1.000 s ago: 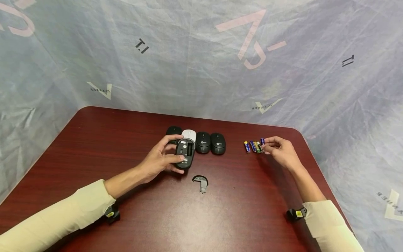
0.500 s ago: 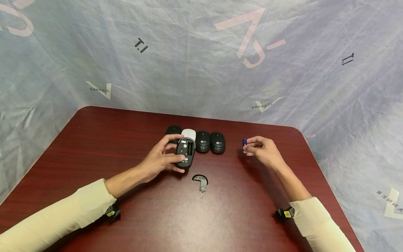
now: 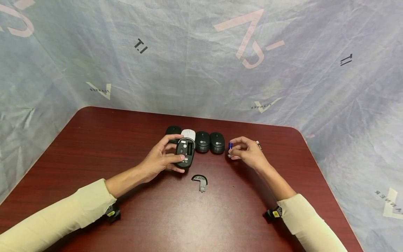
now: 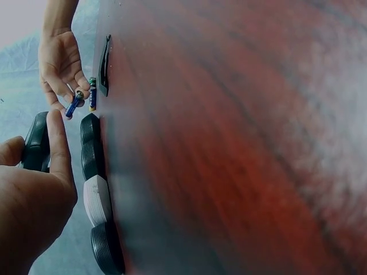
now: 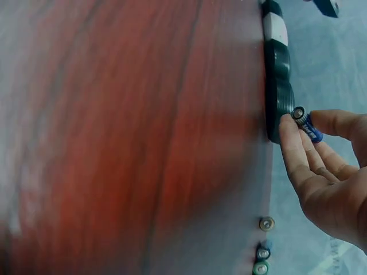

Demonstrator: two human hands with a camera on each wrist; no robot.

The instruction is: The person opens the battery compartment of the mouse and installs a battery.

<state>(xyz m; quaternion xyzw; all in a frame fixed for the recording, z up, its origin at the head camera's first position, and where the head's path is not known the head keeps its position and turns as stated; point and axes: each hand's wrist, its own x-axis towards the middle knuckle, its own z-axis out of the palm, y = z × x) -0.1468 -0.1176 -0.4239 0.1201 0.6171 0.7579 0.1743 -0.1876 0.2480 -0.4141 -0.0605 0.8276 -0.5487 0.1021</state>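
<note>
My left hand [image 3: 160,157] grips a black computer mouse [image 3: 181,163] with its underside facing me and its battery slot [image 3: 190,148] uncovered. The thumb lies across the underside. My right hand [image 3: 250,153] pinches a blue battery [image 3: 230,146] between thumb and fingers, to the right of the row of mice. In the right wrist view the same battery [image 5: 312,133] shows its end toward the camera. A dark curved battery cover [image 3: 201,181] with a short tab lies on the table, in front of the held mouse.
Behind the hands stand a black mouse [image 3: 174,130], a white mouse [image 3: 188,133] and two more black mice [image 3: 203,140] in a row. Several loose batteries [image 5: 263,252] lie on the table [image 3: 138,217], mostly hidden behind my right hand in the head view. A printed cloth [image 3: 195,63] hangs behind the table.
My right hand has lifted the blue battery away from the other batteries and carried it left toward the mice. My left hand and its mouse have stayed in place.
</note>
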